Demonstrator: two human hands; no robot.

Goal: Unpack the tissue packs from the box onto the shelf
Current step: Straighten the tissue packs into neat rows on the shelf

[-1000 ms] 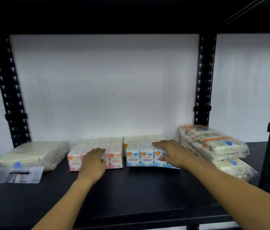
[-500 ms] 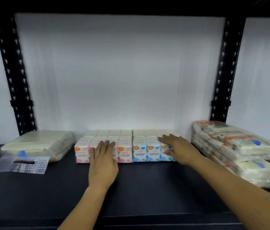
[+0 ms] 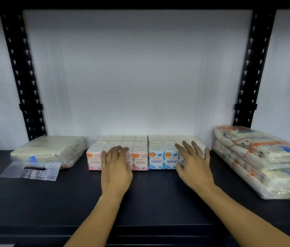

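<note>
Head view hides the middle pink tissue packs (image 3: pixel 94 158) behind the left hand (image 3: pixel 116 172); its straight fingers touch them. Right hand (image 3: pixel 194 169), fingers spread, covers the rightmost blue tissue packs (image 3: pixel 163 157) on the shelf (image 3: pixel 69 202).

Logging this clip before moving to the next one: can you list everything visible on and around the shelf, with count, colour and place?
pink packs: one block, front row of four, pink and white, shelf centre-left
blue packs: one block, blue and white, shelf centre-right, touching the pink packs
cream bundle: one, pale cream in clear wrap, shelf left
clear handle flap: one, transparent, lying in front of the cream bundle
wrapped stack: one stack of clear-wrapped packs, white with orange and blue, shelf right
shelf: one, black board
uprights: two, black perforated, left and right at the back
wall: white, behind
left hand: fingers straight, against the pink packs
right hand: fingers spread, at the blue packs
</note>
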